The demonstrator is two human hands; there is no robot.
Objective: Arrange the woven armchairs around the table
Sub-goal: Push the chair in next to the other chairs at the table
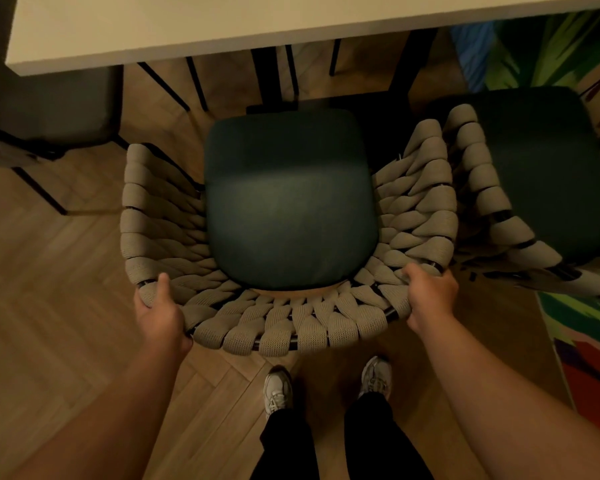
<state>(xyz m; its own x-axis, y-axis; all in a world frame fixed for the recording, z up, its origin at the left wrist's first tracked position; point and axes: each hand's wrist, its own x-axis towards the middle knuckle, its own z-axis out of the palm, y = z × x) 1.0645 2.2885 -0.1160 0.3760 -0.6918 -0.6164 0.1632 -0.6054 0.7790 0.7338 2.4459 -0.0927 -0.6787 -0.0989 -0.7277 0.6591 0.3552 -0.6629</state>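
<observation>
Left hand [160,315] & right hand [430,296] are gripping the woven armchair [291,327] backrest, fingers wrapped round its rim; dark green cushion [288,202] is sitting inside.

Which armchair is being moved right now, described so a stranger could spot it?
Start at the pale table along the top. Facing its edge stands a woven armchair with a dark green cushion. Unlike the matching chair to its right, its curved back is gripped by the left hand and the right hand.
</observation>
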